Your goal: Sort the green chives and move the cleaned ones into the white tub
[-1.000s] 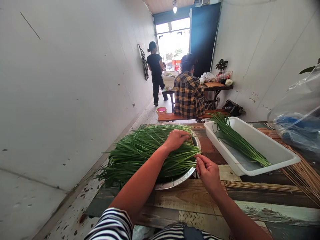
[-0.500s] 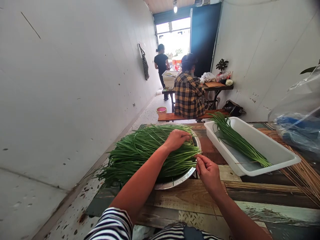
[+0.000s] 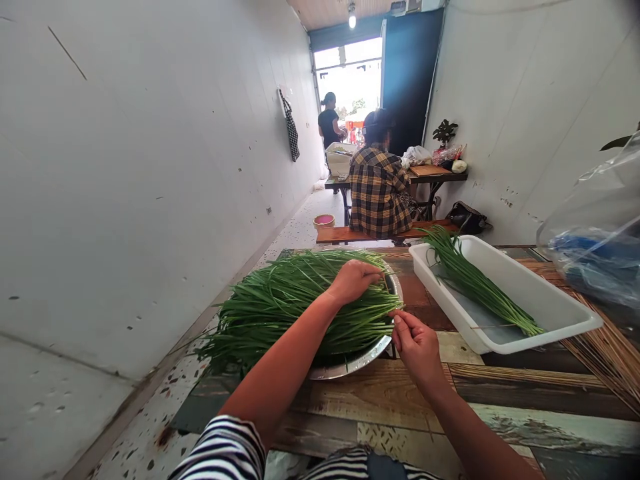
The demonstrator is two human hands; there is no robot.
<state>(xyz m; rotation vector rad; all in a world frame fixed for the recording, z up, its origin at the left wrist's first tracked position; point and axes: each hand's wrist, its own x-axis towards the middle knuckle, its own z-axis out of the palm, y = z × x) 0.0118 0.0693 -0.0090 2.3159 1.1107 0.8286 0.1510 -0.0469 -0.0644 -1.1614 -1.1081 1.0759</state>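
A large heap of green chives (image 3: 285, 307) fills a round metal basin (image 3: 350, 367), with leaves hanging over the left side and pale stem ends toward the right. Above those stems, my left hand (image 3: 354, 280) is closed in a pinch, with a thin brown stick like a bamboo skewer showing at its fingertips. Thumb and forefinger of my right hand (image 3: 417, 343) pinch together at the stem ends by the basin's right rim; they seem to hold chive stems, though the fingers cover most of the grip.
A white tray (image 3: 560, 327) at right holds a chive bunch (image 3: 485, 287) with a thin stick across its stems. Bamboo skewers (image 3: 605, 353) and a clear plastic bag (image 3: 590, 233) lie at far right. Ahead, a person in plaid (image 3: 380, 187) sits on a bench; another person (image 3: 329, 127) stands beyond.
Both my hands stay nearly in place at the stem ends. The standing person in the background has shifted slightly to the right and turned.
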